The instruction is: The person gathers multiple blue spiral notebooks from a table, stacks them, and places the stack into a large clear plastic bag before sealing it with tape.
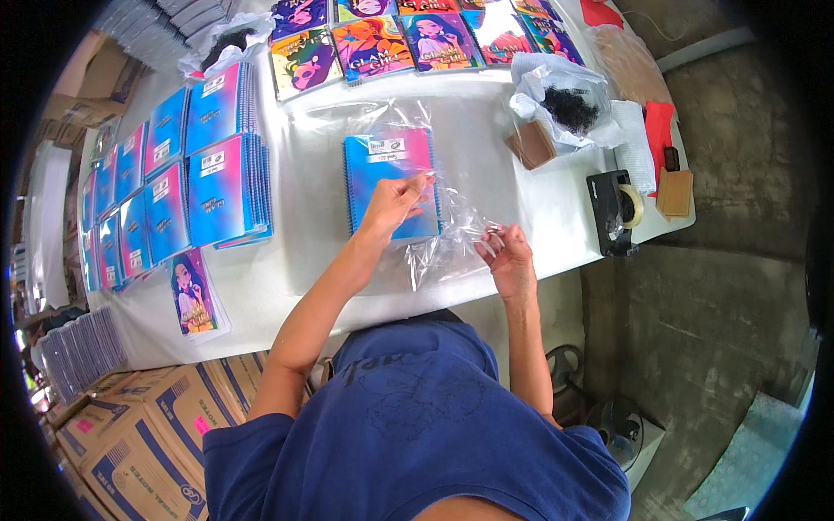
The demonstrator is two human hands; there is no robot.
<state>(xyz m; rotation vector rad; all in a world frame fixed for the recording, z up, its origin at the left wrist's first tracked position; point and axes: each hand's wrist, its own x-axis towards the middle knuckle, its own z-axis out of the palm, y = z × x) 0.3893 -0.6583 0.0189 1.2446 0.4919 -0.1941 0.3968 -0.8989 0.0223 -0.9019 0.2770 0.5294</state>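
A blue and pink spiral notebook (363, 187) with a white label lies in front of me on the table, its coil along the left edge. Clear plastic film (447, 213) lies under and around it, crumpled at the far side and to the right. Over the notebook, my left hand (395, 207) is closed in a pinch on the film near the right edge. My right hand (511, 260), lower and to the right, pinches another part of the film, which stretches loosely between the two hands. Whether more notebooks lie beneath the top one, I cannot tell.
Stacks of similar notebooks (215, 182) fill the table's left. Colourful illustrated covers (373, 45) line the far side. At right are a paper-lined container of black strands (569, 108), a brown block (531, 144) and a tape dispenser (612, 213). Cardboard boxes (143, 443) stand below left.
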